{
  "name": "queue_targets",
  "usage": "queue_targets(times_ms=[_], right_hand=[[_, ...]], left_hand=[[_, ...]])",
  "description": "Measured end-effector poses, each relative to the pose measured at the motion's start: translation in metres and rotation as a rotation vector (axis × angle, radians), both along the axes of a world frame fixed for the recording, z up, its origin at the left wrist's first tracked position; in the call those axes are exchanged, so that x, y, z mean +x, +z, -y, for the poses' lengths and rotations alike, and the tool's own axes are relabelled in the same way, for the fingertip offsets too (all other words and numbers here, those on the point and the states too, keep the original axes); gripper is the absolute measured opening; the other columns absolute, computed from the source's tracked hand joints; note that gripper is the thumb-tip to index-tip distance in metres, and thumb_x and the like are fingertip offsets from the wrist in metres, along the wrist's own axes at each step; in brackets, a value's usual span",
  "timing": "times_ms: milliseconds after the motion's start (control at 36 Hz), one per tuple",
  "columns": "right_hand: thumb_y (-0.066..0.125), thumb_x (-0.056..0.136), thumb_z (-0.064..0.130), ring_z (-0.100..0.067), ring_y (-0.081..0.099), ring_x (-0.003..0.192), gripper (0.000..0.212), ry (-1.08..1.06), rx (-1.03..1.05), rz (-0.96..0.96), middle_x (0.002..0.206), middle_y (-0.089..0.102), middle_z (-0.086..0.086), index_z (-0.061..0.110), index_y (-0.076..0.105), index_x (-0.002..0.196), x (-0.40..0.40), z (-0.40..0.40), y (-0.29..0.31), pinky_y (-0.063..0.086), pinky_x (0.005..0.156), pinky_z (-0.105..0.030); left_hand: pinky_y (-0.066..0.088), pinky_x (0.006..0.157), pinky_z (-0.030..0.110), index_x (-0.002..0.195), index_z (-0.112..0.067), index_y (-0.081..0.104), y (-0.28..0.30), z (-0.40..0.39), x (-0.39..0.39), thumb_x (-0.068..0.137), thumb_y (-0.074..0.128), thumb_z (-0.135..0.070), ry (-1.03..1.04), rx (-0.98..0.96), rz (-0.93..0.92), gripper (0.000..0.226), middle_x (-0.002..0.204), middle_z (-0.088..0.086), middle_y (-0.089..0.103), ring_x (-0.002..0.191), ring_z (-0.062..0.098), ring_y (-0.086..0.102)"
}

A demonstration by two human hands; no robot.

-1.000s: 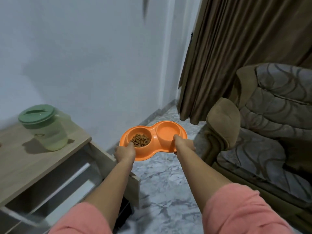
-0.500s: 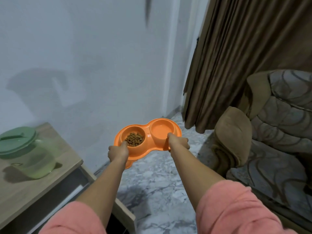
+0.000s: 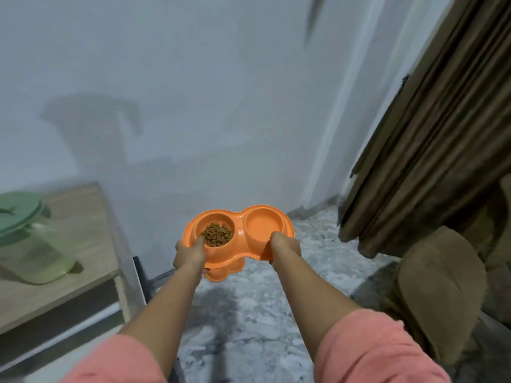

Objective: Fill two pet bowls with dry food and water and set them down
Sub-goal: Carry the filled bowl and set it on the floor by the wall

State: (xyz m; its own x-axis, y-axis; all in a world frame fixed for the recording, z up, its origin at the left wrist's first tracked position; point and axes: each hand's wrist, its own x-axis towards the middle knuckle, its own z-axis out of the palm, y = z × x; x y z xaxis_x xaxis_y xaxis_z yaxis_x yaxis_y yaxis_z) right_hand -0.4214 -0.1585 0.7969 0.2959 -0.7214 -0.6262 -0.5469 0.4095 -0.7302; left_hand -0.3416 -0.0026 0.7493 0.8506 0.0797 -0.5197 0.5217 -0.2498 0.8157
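Only partly in view, a brown pleated curtain (image 3: 431, 128) runs off the upper right of the frame, and a brown upholstered armchair (image 3: 439, 294) is cut off at the right edge. At the left, a light wooden cabinet (image 3: 91, 239) is cropped by the frame's edge and blurred; on it stands a translucent green plastic jug with a green lid (image 3: 25, 236), also cut by the left edge, its contents impossible to make out. Grey marbled floor tiles (image 3: 254, 322) fill the lower centre. Just below the centre of the frame, an orange plastic double pet bowl (image 3: 240, 239) is held in the air above the floor. Its left well holds brown dry kibble (image 3: 217, 234); whether the right well holds water cannot be told. The left hand (image 3: 190, 254) grips the near left rim, thumb on top, its other fingers hidden beneath. The right hand (image 3: 284, 246) curls around the near right rim, fingertips likewise hidden underneath.
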Motion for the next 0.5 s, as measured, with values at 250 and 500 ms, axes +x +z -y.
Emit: queue_targets(times_ms=[250, 500], right_hand=[[0.054, 0.072, 0.02, -0.038, 0.066, 0.09, 0.051, 0.183, 0.013, -0.03, 0.111, 0.063, -0.019, 0.003, 0.052, 0.12, 0.071, 0.054, -0.026, 0.049, 0.063, -0.035], [0.057, 0.079, 0.019, -0.036, 0.065, 0.09, 0.046, 0.272, 0.096, -0.058, 0.111, 0.062, -0.017, 0.006, 0.05, 0.123, 0.129, 0.063, -0.073, 0.046, 0.052, -0.03]], left_hand=[[0.042, 0.097, 0.043, 0.137, 0.005, 0.036, -0.017, 0.058, 0.02, 0.089, 0.059, -0.046, 0.326, -0.022, -0.102, 0.074, 0.133, 0.025, 0.052, 0.121, 0.04, 0.052], [0.057, 0.084, 0.048, 0.133, -0.011, 0.048, -0.065, 0.064, 0.063, 0.074, 0.068, -0.049, 0.496, -0.192, -0.129, 0.073, 0.118, 0.014, 0.065, 0.096, 0.032, 0.064]])
